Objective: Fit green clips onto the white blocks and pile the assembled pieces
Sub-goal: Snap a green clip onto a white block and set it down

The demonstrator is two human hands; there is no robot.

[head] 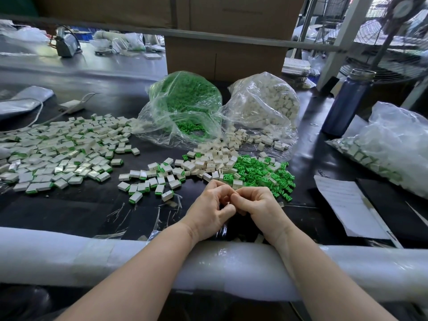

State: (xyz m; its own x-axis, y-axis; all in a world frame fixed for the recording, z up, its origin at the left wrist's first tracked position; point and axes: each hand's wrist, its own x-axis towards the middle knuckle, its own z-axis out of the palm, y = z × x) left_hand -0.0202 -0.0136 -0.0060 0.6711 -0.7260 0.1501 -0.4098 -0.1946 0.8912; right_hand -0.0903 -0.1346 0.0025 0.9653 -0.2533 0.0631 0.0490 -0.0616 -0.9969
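My left hand [209,208] and my right hand [257,202] meet fingertip to fingertip just above the black table, fingers curled inward. Whatever they pinch between them is hidden by the fingers. Right behind the hands lies a heap of loose green clips [261,170] beside loose white blocks [215,158]. Assembled white-and-green pieces [150,179] are scattered to the left of the hands, and a much larger spread of assembled pieces [62,149] covers the far left of the table.
An open plastic bag of green clips [185,105] and one of white blocks [264,105] stand behind. A dark blue bottle [345,103], another filled bag [389,147] and paper sheets [347,202] lie to the right. White foam padding [92,258] covers the near table edge.
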